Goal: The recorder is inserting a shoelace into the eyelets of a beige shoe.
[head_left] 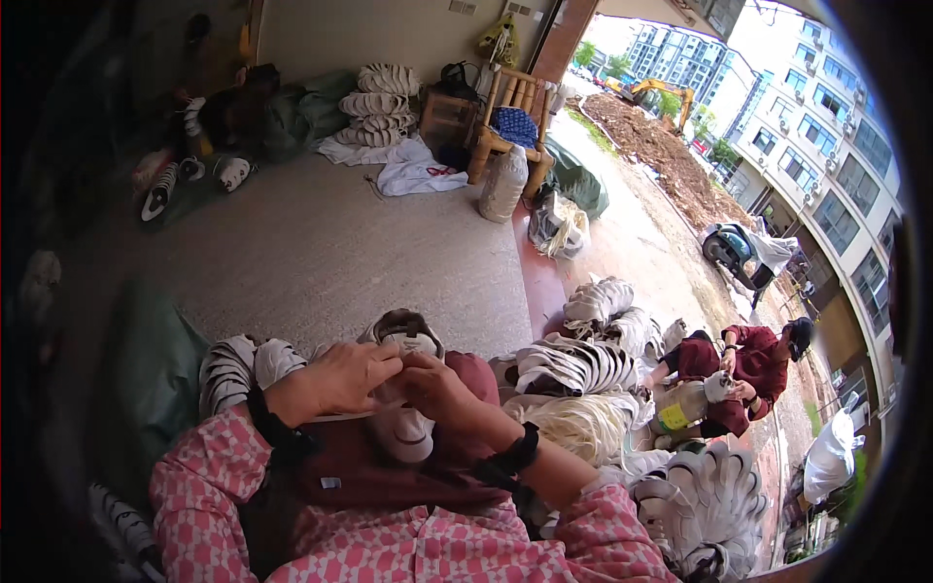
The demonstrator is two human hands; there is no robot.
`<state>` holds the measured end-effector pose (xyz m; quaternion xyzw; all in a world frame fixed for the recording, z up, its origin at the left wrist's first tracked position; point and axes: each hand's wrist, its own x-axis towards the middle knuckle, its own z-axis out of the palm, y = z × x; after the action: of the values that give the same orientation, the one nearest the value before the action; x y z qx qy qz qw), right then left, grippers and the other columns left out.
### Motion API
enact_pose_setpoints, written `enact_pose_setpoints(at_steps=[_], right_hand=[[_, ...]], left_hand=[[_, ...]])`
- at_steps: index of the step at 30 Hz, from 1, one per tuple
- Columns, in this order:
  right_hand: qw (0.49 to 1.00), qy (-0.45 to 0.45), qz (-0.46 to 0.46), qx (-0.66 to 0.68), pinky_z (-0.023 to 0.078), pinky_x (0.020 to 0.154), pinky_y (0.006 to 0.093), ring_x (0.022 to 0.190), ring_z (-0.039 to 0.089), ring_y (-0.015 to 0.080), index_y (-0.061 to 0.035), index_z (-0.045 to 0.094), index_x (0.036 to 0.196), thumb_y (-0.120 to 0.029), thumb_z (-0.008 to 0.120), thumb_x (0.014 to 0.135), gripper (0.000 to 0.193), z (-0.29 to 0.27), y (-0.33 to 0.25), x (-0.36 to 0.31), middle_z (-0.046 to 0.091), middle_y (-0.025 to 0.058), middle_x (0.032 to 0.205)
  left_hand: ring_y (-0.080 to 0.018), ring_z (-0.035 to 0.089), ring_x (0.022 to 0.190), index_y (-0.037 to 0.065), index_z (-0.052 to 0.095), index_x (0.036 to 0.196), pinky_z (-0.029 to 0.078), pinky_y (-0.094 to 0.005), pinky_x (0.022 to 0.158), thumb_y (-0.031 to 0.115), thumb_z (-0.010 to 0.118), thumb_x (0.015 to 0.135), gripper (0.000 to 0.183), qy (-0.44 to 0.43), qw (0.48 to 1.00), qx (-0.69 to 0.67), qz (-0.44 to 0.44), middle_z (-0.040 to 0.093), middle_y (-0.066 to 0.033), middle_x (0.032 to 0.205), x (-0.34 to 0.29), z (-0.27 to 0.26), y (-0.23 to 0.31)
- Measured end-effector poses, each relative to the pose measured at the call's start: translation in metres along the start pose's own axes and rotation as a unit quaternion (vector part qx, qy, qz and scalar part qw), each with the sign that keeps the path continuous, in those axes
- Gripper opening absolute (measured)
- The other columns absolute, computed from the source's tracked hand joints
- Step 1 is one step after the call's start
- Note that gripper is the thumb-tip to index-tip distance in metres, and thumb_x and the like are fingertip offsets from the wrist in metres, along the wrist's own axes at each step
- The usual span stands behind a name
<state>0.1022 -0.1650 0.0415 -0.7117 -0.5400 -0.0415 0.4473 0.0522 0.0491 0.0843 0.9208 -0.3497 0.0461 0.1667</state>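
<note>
A white shoe [402, 437] with a brown-lined opening lies over my lap, its rounded toe toward me and its opening pointing away. My left hand [340, 377] is closed at the shoe's left side, fingers bent over its middle. From the other side my right hand [442, 391] pinches at the same place, its fingertips close to the left ones. The fingers cover the middle of the shoe, so whether a lace is between them is hidden. Dark bands wrap both wrists, and a dark red cloth [379, 483] covers my lap.
White shoe uppers [573, 367] are stacked at my right, with a fanned bundle [702, 505] nearer and pale laces [569, 425] between. More uppers [225, 377] stand at my left by a green sack [155, 360]. A co-worker [758, 374] sits at right, holding a shoe.
</note>
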Motion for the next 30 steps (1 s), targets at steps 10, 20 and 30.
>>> enact_pose_setpoints(at_steps=[10, 20, 30], right_hand=[[0.994, -0.091, -0.056, -0.009, 0.048, 0.075, 0.0346, 0.086, 0.056, 0.0243, -0.0087, 0.064, 0.081, -0.003, 0.068, 0.073, 0.010, -0.008, 0.003, 0.018, 0.059, 0.0047, 0.085], [0.990, -0.128, -0.060, -0.010, 0.048, 0.080, 0.0301, 0.089, 0.059, 0.0203, -0.0128, 0.064, 0.073, -0.008, 0.070, 0.069, 0.009, -0.007, 0.008, 0.024, 0.059, -0.0022, 0.078], [0.985, -0.166, 0.051, 0.027, 0.048, 0.077, 0.0339, 0.090, 0.057, 0.0250, -0.0070, 0.068, 0.083, 0.000, 0.073, 0.074, 0.013, -0.013, 0.005, 0.025, 0.053, 0.0073, 0.096]], left_hand=[[-0.0347, 0.058, 0.098, 0.004, 0.065, 0.091, 0.049, -0.0460, 0.085, 0.037, 0.078, 0.072, 0.040, 0.055, 0.998, -0.007, 0.002, 0.058, -0.0123, 0.106, -0.010, 0.015, 0.002], [-0.0315, 0.056, 0.097, 0.004, 0.054, 0.085, 0.050, -0.0426, 0.080, 0.019, 0.076, 0.074, 0.030, 0.114, 0.993, -0.033, 0.024, 0.052, -0.0096, 0.100, -0.017, 0.038, -0.011], [-0.0298, 0.057, 0.108, 0.005, 0.059, 0.091, 0.050, -0.0394, 0.086, 0.005, 0.069, 0.069, 0.024, 0.149, 0.985, -0.092, -0.011, 0.053, -0.0082, 0.112, -0.030, 0.034, 0.002]])
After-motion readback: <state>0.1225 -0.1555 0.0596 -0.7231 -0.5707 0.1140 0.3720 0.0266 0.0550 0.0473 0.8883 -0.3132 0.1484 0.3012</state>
